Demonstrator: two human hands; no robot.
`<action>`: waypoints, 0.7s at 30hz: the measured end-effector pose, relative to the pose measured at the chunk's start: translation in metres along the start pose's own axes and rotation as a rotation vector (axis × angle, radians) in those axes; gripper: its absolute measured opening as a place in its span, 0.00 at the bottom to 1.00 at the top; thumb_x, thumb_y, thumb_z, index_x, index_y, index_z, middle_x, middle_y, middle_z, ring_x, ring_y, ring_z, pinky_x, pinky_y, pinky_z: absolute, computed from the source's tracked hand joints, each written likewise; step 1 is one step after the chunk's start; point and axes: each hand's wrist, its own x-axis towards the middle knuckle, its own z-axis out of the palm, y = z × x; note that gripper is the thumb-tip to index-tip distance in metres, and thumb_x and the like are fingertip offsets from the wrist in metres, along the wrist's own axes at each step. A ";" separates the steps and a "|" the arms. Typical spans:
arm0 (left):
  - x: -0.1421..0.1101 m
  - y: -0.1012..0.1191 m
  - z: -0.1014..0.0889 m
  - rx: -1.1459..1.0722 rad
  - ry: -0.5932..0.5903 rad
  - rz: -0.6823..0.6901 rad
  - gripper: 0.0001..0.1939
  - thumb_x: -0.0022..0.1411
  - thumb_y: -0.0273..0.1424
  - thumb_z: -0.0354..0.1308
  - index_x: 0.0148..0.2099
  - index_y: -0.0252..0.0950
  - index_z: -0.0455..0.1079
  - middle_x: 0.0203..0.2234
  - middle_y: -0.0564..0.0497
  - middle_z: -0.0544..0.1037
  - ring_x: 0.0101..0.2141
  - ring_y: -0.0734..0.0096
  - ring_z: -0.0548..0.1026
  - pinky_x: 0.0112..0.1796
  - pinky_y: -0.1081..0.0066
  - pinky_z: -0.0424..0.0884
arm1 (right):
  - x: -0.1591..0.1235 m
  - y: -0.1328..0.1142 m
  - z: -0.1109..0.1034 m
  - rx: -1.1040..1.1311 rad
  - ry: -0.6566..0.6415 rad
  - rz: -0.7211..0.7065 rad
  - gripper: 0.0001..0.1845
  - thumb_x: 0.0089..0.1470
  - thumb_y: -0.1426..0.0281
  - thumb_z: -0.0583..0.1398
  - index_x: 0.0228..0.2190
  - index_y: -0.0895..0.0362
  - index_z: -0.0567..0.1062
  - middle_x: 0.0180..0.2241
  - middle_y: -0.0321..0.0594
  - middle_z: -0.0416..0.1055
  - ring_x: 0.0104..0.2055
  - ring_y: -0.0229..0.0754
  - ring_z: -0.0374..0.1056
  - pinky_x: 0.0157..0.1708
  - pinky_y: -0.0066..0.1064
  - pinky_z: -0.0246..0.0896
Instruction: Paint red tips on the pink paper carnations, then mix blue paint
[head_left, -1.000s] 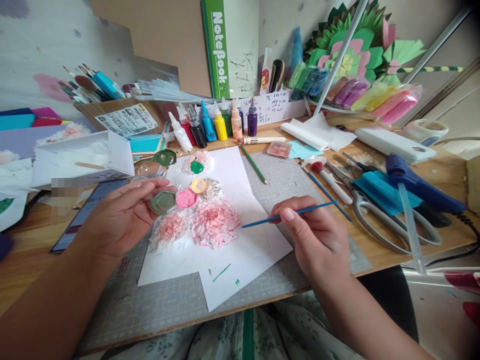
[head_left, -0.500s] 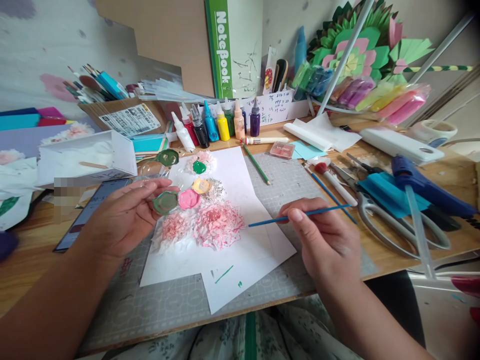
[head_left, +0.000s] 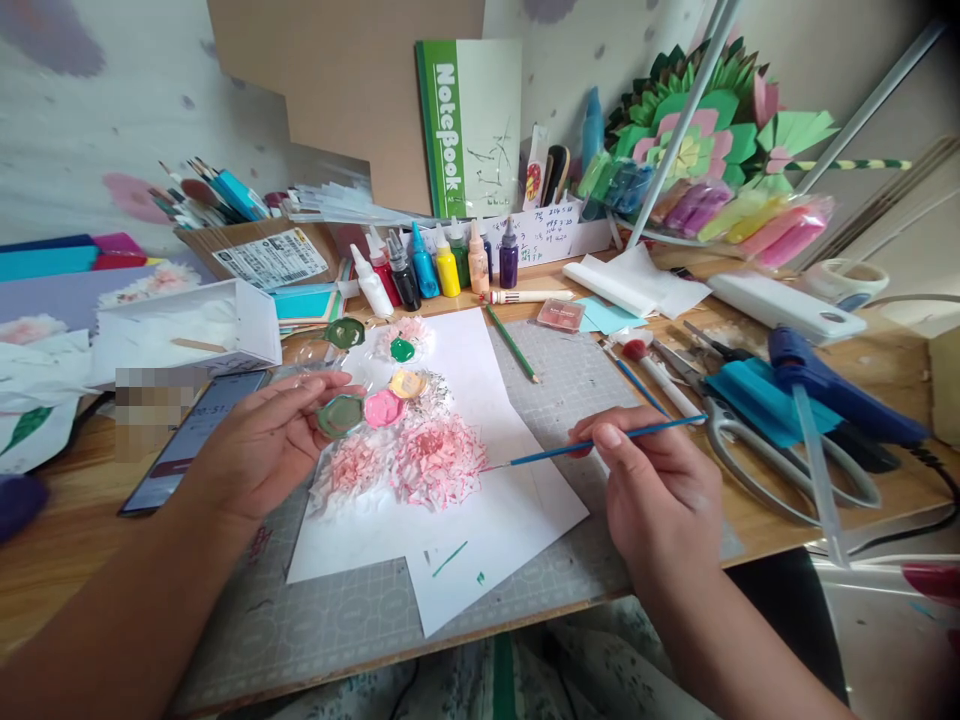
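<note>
My left hand (head_left: 262,440) grips the edge of a clear paint palette (head_left: 341,415) between thumb and fingers. Its wells hold dark green, bright green, pink and yellow paint. In my right hand (head_left: 656,480) a thin blue paintbrush (head_left: 555,450) is pinched, its tip at the right edge of a fringed white flower (head_left: 439,462) with pink-coloured petal tips. Whether the bristles touch the petals I cannot tell. A paler pink-and-white flower (head_left: 352,478) lies to its left, and more flowers show behind the palette. All rest on white paper (head_left: 525,510) with green paint strokes near its front.
Beneath the paper is a grey cutting mat (head_left: 330,640). Several paint bottles (head_left: 425,265) stand behind it. A green pencil (head_left: 514,345), scissors (head_left: 720,430) and a blue glue gun (head_left: 832,385) lie right. A phone (head_left: 191,440) lies left, partly behind my left hand.
The view has shifted slightly, so the table sits a little lower in the picture. Both hands keep their holds, and the brush tip stays at the flower's right edge.
</note>
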 end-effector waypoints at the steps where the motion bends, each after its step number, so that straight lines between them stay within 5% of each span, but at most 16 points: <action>1: 0.000 0.001 0.000 -0.006 0.001 0.003 0.11 0.58 0.18 0.55 0.31 0.27 0.80 0.25 0.46 0.82 0.25 0.72 0.78 0.24 0.79 0.75 | 0.000 0.001 0.001 0.037 0.035 0.014 0.08 0.61 0.69 0.62 0.29 0.53 0.78 0.27 0.33 0.74 0.30 0.37 0.71 0.33 0.30 0.68; 13: -0.007 0.003 -0.003 -0.089 -0.040 0.004 0.07 0.53 0.20 0.61 0.31 0.29 0.81 0.28 0.47 0.83 0.27 0.72 0.79 0.27 0.79 0.76 | 0.001 0.002 0.005 -0.123 0.016 0.061 0.06 0.58 0.67 0.65 0.29 0.54 0.79 0.29 0.35 0.76 0.32 0.37 0.71 0.31 0.28 0.65; 21: -0.007 0.002 -0.007 -0.097 -0.055 0.026 0.06 0.47 0.25 0.68 0.31 0.30 0.82 0.28 0.46 0.84 0.29 0.69 0.79 0.26 0.77 0.76 | -0.002 0.008 0.002 0.012 0.081 -0.033 0.04 0.58 0.68 0.65 0.32 0.54 0.79 0.29 0.36 0.77 0.34 0.40 0.73 0.32 0.31 0.66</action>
